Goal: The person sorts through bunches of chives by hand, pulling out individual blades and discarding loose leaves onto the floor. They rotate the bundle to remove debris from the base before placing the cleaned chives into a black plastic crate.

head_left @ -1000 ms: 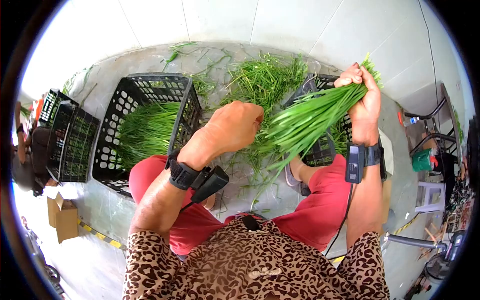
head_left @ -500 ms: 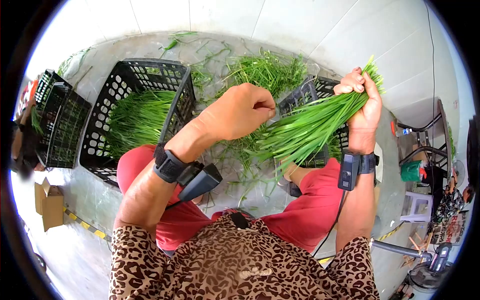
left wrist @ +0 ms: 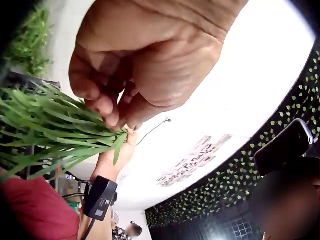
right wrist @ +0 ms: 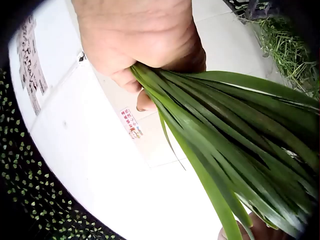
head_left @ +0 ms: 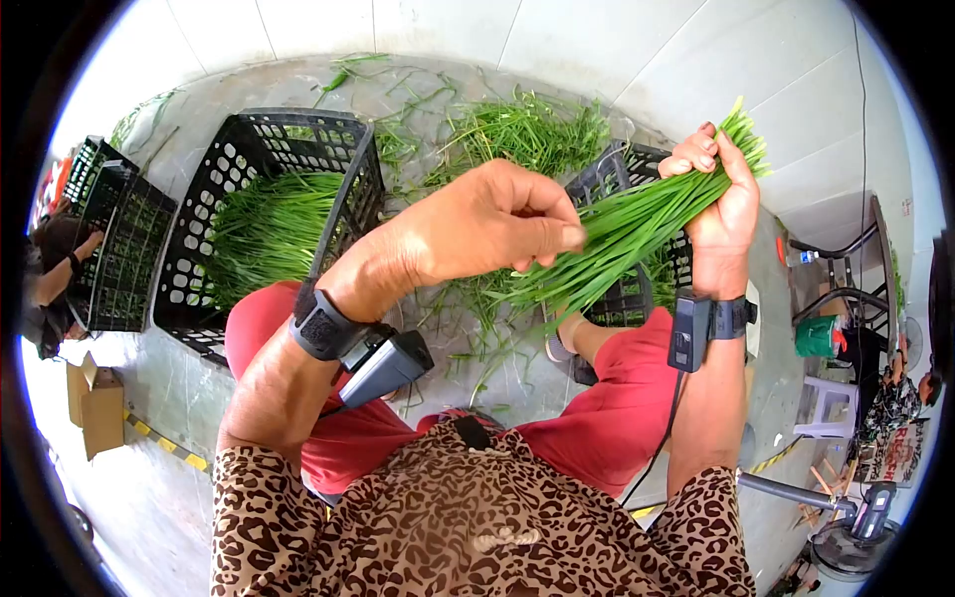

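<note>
My right hand (head_left: pixel 728 221) grips a bunch of long green leaves (head_left: pixel 637 227) near its pale cut ends, which stick up past the fingers. The leaves fan down and to the left. At their left side is my left hand (head_left: pixel 497 224), thumb and fingers curled in, with nothing plainly seen between them. In the left wrist view the curled left hand (left wrist: pixel 150 60) overlaps the bunch (left wrist: pixel 55 127). The right wrist view has the right hand (right wrist: pixel 140 35) closed round the leaves (right wrist: pixel 230 135), and part of the left hand (right wrist: pixel 255 230) shows by the far leaves.
A black crate (head_left: pixel 360 189) of green leaves stands left, another black crate (head_left: pixel 609 184) behind the bunch. Loose leaves (head_left: pixel 537 134) lie between them on the floor (head_left: pixel 418 80) by the wall. Stacked crates (head_left: pixel 124 239) and a cardboard box (head_left: pixel 97 408) are far left, a stool (head_left: pixel 826 406) far right.
My left hand has moved right, up to the leaves, and its thumb now shows against the curled fingers. The right hand keeps its grip on the bunch. The head view has shifted slightly.
</note>
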A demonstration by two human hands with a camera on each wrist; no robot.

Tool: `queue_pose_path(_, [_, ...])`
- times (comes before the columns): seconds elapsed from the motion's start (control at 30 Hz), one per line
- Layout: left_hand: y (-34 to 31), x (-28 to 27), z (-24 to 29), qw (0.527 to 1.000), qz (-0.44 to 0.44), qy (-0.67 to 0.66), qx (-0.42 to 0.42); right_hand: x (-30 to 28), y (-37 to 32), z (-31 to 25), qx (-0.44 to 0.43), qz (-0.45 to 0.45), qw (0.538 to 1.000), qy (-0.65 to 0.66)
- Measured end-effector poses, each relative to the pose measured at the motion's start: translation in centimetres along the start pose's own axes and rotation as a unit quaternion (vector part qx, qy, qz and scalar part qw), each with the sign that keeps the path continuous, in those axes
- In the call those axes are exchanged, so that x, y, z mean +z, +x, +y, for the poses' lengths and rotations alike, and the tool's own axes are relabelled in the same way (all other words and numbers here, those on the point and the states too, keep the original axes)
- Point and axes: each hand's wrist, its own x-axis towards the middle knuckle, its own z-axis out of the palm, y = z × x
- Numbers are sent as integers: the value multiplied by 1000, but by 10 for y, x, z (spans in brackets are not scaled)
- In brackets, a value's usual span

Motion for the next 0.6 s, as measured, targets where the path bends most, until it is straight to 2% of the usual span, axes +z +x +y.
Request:
queue_pose_path(0.2, [3,13,-7,997,-59,-27,-29,3,1,5,-4,8,999,-44])
queue_pose_path(0.43, [4,21,-17,998,-44,37,23,3,1,9,-7,17,998,-67])
queue_pose_path(0.6, [6,26,-22,998,-46,33,2,5,1,11,-3,20,997,-69])
